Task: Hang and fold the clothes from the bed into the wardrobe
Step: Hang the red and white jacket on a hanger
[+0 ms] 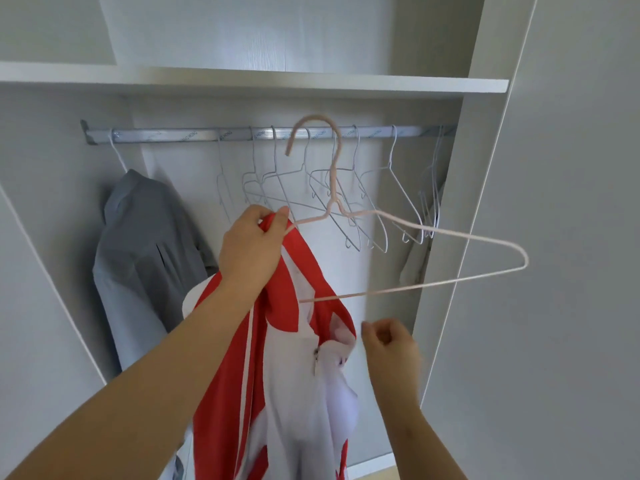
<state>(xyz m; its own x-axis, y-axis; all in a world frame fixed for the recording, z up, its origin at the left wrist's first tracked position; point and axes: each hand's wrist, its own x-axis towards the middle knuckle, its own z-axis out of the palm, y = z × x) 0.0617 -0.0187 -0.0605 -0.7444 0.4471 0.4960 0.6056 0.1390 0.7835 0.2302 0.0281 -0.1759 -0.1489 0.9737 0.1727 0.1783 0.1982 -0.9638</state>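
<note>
By the wardrobe rail (173,135), the left hand (249,251) pinches the limp, likely light red-and-white garment (294,393) against the pink hanger (335,168); the right hand (389,344), curled and empty, should take the collar.

White wardrobe (446,209), open at the front. Under a flat white shelf (242,83), a silvery rail (180,135) fixed from side to side. Bears at its far left a grey shirt (145,258) on a white hanger (117,154), collar up, one sleeve drooping to the right. Well apart from that, carries a row of bare wire hangers (390,157) from the middle to the right end, bunched and overlapping, some turned askew. Shows a pale cloth (412,265) below the rightmost ones, too hidden to tell what.
</note>
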